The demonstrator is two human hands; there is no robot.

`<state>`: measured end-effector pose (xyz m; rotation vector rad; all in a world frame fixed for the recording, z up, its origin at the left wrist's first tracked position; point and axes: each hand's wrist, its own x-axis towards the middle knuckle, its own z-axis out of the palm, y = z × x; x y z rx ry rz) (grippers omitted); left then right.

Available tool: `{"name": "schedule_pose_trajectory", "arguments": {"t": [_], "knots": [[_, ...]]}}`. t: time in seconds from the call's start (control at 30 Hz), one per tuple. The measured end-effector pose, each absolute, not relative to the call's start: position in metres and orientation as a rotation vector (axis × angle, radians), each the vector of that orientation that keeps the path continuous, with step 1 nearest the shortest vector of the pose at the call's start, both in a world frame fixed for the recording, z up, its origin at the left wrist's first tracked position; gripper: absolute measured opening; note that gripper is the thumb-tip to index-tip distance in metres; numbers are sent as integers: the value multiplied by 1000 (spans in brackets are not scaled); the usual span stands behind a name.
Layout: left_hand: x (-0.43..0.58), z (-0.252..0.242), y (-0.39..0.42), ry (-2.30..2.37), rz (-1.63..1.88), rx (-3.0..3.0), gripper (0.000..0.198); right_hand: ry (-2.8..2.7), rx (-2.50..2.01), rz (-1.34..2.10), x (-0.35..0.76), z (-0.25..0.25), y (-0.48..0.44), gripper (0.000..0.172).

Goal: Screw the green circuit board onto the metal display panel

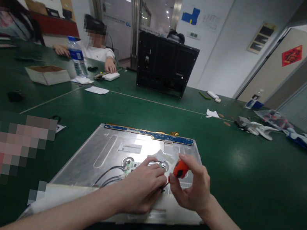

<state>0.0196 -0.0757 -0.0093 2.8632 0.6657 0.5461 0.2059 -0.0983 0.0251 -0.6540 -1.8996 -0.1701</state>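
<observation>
A silver metal display panel [80, 159] lies flat on the table, with a blue circuit strip [138, 132] along its far edge. My right hand [195, 188] grips an orange-and-black screwdriver [181, 169] by the handle, its shaft slanting down and left toward the panel. At the shaft's lower end is my left hand [143, 186], fingers curled over the panel; what they hold, if anything, is hidden. Partly under that hand sits a small green circuit board [130, 166]. Black cables [107, 176] run from it to the left.
Across the table stands a black display housing [167, 64]. A cardboard box [47, 74] and a water bottle [77, 58] are at the left, near a seated person [93, 49]. Gloves [260, 130] lie at the right. A blurred-out area covers the left foreground.
</observation>
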Motion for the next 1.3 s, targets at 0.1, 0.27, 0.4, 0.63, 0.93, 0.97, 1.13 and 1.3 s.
{"name": "schedule_pose_trajectory", "arguments": {"t": [0.1, 0.27, 0.4, 0.63, 0.93, 0.97, 1.13, 1.3], "knots": [[20, -9, -76, 676, 536, 2855, 11, -1897, -650, -207, 206, 23, -97, 51], [20, -6, -77, 701, 502, 2835, 17, -1903, -641, -210, 206, 23, -95, 41], [20, -4, -77, 694, 497, 2840, 15, -1932, -626, -155, 206, 26, -97, 46], [20, -4, -77, 687, 507, 2851, 10, -1938, -609, -108, 206, 29, -98, 54], [20, -8, -76, 680, 533, 2857, 13, -1894, -622, -221, 206, 21, -96, 41], [20, -8, -76, 681, 539, 2854, 15, -1899, -625, -216, 206, 21, -96, 40], [20, -8, -75, 676, 547, 2855, 18, -1933, -606, -120, 207, 24, -97, 47], [20, -8, -75, 674, 530, 2859, 12, -1947, -605, -85, 207, 28, -98, 57]]}}
